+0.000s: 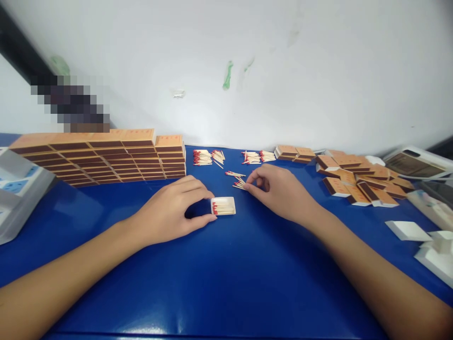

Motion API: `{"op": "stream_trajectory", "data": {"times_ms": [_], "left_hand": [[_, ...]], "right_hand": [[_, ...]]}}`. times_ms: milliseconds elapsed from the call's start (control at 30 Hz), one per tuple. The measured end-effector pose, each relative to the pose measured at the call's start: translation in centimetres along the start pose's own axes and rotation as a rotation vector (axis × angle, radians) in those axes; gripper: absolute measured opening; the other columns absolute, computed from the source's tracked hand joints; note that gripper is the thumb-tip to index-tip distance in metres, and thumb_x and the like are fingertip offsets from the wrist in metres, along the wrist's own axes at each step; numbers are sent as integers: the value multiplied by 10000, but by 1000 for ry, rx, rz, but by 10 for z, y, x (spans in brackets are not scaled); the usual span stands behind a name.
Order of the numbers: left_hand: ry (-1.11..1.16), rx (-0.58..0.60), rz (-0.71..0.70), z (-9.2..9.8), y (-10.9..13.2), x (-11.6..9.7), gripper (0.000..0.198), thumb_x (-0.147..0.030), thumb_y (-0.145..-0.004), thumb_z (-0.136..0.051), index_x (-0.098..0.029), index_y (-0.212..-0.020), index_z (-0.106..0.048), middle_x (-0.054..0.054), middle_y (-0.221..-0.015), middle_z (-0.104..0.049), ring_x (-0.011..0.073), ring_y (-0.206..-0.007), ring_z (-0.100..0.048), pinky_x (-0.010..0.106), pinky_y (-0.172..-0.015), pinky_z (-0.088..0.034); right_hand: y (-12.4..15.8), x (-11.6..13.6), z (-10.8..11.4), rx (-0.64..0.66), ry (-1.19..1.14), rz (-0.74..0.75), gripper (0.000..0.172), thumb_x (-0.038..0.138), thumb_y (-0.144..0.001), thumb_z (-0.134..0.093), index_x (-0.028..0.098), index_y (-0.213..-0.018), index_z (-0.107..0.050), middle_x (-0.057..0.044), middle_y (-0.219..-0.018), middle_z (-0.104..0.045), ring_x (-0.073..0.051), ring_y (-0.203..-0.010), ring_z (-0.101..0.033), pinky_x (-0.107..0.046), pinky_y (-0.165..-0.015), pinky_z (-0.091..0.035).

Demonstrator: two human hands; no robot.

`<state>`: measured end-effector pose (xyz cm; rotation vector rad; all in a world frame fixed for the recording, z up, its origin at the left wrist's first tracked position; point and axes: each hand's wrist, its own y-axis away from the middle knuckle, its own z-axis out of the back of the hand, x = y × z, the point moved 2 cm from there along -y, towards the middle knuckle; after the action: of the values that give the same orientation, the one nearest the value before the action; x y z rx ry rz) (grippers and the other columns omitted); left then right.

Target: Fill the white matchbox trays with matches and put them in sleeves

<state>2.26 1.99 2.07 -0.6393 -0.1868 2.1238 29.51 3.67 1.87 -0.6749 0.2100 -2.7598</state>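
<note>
Leftmost, a pale plastic bin (26, 219) with blue in it, cut by the edge of view. Next, a wall of matchboxes, the stack (116, 160), several layers high, striker sides facing out; its right end column stands slightly lower.

Left hand (177, 208) in front of the stack, on the blue table (219, 283). Thumb and forefinger part open, spread to the width of a small white drawer (228, 199), holding it by its left end. Drawer lies flat, open side up, near mid-table; matches (223, 208) inside, red heads to the left.

Behind, by the wall (290, 71), two piles: a larger one (202, 157), a smaller (218, 155). Nearer, a few loose matches (235, 174), then a small bunch (239, 184), heads leftward. Two more piles (251, 157) (267, 156) farther back.

Right hand (276, 189): thumb and forefinger nearly closed, pinching the bunch at its plain ends; drawer just beside, nearer the viewer.

Rightward, a short row of boxes (295, 153), then a jumbled heap (361, 177). Far right, a white-framed object (419, 163), kind unclear; nearer, white drawers (406, 230), partly overlapping.
</note>
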Motion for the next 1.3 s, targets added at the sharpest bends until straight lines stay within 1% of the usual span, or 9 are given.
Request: {"op": "stream_trajectory", "data": {"times_ms": [133,267,400,633,733,833,967,1167,1300], "left_hand": [[-9,-8,-9,0,-1,-2,241,-331,-985,-739,-212,-1195,-744,73,-1120,-752,246,-1062,-677,390,-935,-567],[-11,-8,-8,0,-1,-1,239,-325,-982,-739,-215,-1195,-745,71,-1116,-751,246,-1051,-679,391,-936,-563],[-13,-7,15,0,0,3,245,-335,-979,-745,-209,-1189,-741,67,-1117,-747,240,-1051,-676,389,-935,-561],[-3,5,7,0,-1,0,222,-321,-990,-728,-219,-1186,-738,65,-1108,-747,237,-1036,-665,390,-920,-557],[3,4,-5,0,-2,-2,222,-307,-991,-725,-212,-1191,-735,69,-1105,-745,238,-1031,-665,386,-908,-562],[-3,-5,-2,0,-1,-1,231,-315,-987,-734,-206,-1191,-733,73,-1109,-749,238,-1033,-671,386,-912,-568],[-12,-5,3,0,-1,1,240,-340,-988,-735,-208,-1189,-740,76,-1118,-754,242,-1046,-678,398,-930,-569],[-23,8,29,0,-2,3,255,-363,-992,-730,-204,-1191,-742,74,-1127,-754,241,-1061,-676,398,-943,-564],[-24,8,40,1,-1,5,260,-376,-991,-731,-214,-1194,-741,73,-1128,-753,241,-1062,-673,395,-943,-564]], "right_hand": [[0,-1,-3,63,38,-36,181,350,-985,-654,213,-880,-707,-42,-840,-676,-198,-734,-574,-327,-653,-380],[0,0,2,45,35,-53,117,285,-970,-668,209,-889,-704,-40,-848,-674,-192,-726,-569,-326,-665,-388],[3,9,7,8,-83,78,131,296,-989,-665,213,-900,-712,-28,-829,-653,-175,-700,-551,-315,-661,-412],[19,42,2,143,-188,270,111,242,-1011,-643,225,-988,-749,-39,-909,-655,-171,-768,-600,-301,-685,-455],[15,35,5,98,-216,209,143,293,-1018,-646,239,-969,-768,-23,-841,-640,-165,-712,-579,-304,-654,-444],[7,16,9,34,-111,96,162,341,-1000,-665,231,-934,-765,-25,-814,-642,-172,-686,-561,-318,-640,-424],[1,-2,7,98,40,11,178,345,-983,-657,212,-878,-712,-38,-822,-662,-192,-715,-576,-326,-639,-404],[0,-5,9,140,2,-39,165,331,-981,-651,216,-872,-695,-39,-848,-695,-196,-744,-597,-327,-655,-426],[2,2,14,89,-121,21,177,341,-985,-656,216,-868,-700,-31,-805,-684,-184,-708,-582,-322,-642,-442]]}}
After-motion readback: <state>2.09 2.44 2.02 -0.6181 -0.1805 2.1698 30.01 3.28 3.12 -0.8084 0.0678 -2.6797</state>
